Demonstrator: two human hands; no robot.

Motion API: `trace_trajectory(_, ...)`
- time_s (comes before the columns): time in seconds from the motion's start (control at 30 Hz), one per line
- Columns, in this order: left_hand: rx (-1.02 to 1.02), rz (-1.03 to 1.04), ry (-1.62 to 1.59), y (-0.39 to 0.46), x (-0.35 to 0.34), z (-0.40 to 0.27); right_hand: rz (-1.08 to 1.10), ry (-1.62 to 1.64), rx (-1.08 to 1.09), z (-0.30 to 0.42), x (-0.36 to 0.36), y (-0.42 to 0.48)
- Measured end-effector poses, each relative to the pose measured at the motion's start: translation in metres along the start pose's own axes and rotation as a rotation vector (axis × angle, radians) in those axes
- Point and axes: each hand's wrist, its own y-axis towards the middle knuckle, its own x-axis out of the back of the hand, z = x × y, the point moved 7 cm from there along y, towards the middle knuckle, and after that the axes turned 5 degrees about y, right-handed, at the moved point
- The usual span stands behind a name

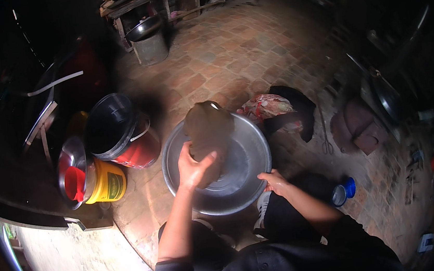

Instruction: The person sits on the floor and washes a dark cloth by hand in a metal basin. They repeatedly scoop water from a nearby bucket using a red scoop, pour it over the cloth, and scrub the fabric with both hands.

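My left hand [193, 168] is closed around a large brown object [209, 130], too blurred to tell whether it is cloth or something firmer. It covers the far left part of a wide round metal basin [248, 152]. On the basin's near right side, my right hand [275, 181] grips the rim. The bare metal inside shows on the right and near sides. Beneath the basin, the floor in front of my shoes is mostly hidden.
Left stand a black-and-red bucket [136, 151] with a handle, and a yellow bucket [107, 181] beside a metal bowl with a red plastic scoop [75, 182]. Right lie a patterned bundle [271, 106], tongs [324, 133] and a blue container [347, 190]. A metal bin [150, 49] stands farther back.
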Motion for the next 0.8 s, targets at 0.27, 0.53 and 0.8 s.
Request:
trace_trajectory(0.27,-0.318,0.254,1.13,-0.01,-0.053,0.055,0.071,0.014,0.01,0.004,-0.007,-0.006)
trace_trajectory(0.53,-0.289,0.319,1.203,0.015,-0.023,0.065,-0.309,0.058,0.804,0.038,0.013,-0.013)
trace_trajectory(0.8,0.085,0.339,0.739,0.027,-0.021,0.087,-0.155,-0.492,0.936,0.088,-0.053,-0.042)
